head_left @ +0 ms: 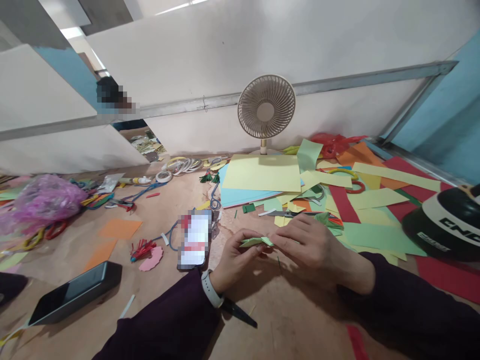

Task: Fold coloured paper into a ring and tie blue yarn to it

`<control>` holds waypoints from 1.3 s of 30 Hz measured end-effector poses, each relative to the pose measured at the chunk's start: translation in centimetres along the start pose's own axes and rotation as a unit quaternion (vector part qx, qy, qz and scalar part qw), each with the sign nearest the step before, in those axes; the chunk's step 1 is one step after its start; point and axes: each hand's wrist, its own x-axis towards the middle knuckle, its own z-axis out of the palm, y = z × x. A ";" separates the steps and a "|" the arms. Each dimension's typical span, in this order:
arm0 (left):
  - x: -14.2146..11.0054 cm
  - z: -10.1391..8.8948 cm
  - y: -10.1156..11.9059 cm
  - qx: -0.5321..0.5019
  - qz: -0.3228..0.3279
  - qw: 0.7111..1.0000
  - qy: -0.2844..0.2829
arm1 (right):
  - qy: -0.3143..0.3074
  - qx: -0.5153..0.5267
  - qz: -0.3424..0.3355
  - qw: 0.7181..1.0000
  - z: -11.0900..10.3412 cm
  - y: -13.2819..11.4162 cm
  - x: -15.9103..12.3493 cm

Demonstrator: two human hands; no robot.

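Both my hands meet over the brown table near the middle of the view. My left hand pinches one end of a small folded strip of light green paper. My right hand pinches the other end, its fingers curled over the strip. A white watch band sits on my left wrist, and both arms wear dark purple sleeves. A phone lies just left of my left hand. Dark scissor blades poke out from under my left wrist.
Sheets of yellow, blue, green, red and orange paper cover the right half of the table. A beige fan stands at the back wall. A black power bank lies at front left, a pink plastic bag at far left, a black helmet at right.
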 end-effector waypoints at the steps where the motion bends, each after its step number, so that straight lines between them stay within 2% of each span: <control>1: 0.0 0.0 0.0 0.003 0.000 1.000 0.003 | 0.001 -0.007 -0.006 1.000 0.0 0.0 0.0; 9: 0.1 0.0 -0.1 0.022 0.005 1.000 0.019 | 0.006 -0.069 -0.046 0.996 -0.2 -0.3 0.1; 21: 0.2 0.0 -0.4 0.041 0.006 0.998 0.041 | 0.010 -0.095 -0.081 0.992 0.2 -0.2 0.0; 26: 0.2 0.0 -0.2 0.053 0.024 0.998 0.035 | 0.007 -0.063 -0.031 0.998 0.7 0.0 -0.5; 32: 0.2 -0.1 -0.1 0.081 0.044 0.996 0.018 | -0.010 0.042 0.040 0.998 0.5 0.2 -0.3; 35: 0.1 -0.3 -0.6 0.087 0.027 0.996 0.001 | -0.021 0.079 0.057 0.995 0.3 0.2 -0.1; 39: -0.2 -0.3 -1.3 0.057 -0.024 0.998 -0.029 | -0.004 0.132 0.088 0.987 0.8 0.1 -0.4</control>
